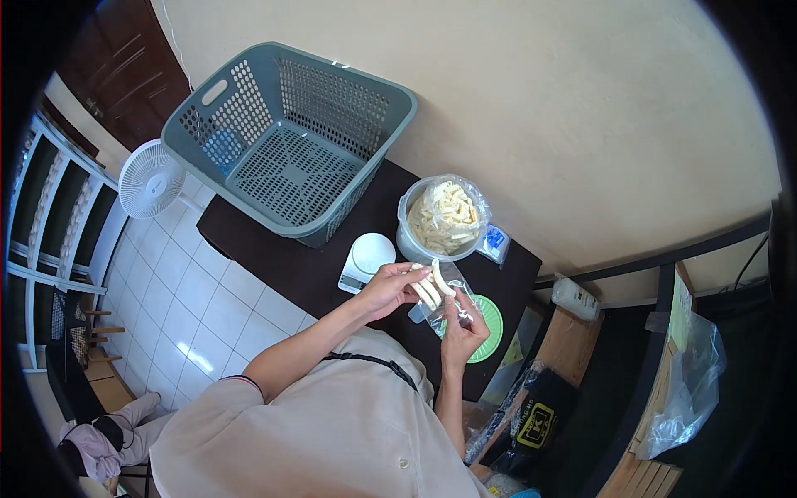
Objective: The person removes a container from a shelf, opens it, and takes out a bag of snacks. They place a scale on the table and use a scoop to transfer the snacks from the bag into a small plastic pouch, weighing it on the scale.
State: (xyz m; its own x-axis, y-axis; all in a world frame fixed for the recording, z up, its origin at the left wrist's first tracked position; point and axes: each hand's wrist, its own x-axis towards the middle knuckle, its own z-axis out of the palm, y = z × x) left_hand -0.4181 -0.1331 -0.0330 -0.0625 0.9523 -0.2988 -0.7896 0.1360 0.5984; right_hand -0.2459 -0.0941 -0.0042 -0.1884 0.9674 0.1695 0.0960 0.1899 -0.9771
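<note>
My left hand (387, 290) is closed around a few pale, curved snack sticks (427, 292), held at the mouth of a clear plastic bag (462, 280). Facing it, my right hand (463, 332) pinches the side of that bag with its fingers closed. Just beyond both hands stands a whitish tub (405, 235), lined with clear plastic and heaped with more of the pale sticks (449, 217). A white kitchen scale (370, 254) sits beside my left hand. Partly behind my right hand lies a round light-green lid or plate (486, 328).
A large grey-green perforated basket (286, 214) stands at the table's left end. Next to the tub lies a blue-and-white packet (494, 243). To the right are wooden shelving (573, 344) and a hanging plastic bag (685, 390). A white fan (152, 178) stands on the tiled floor.
</note>
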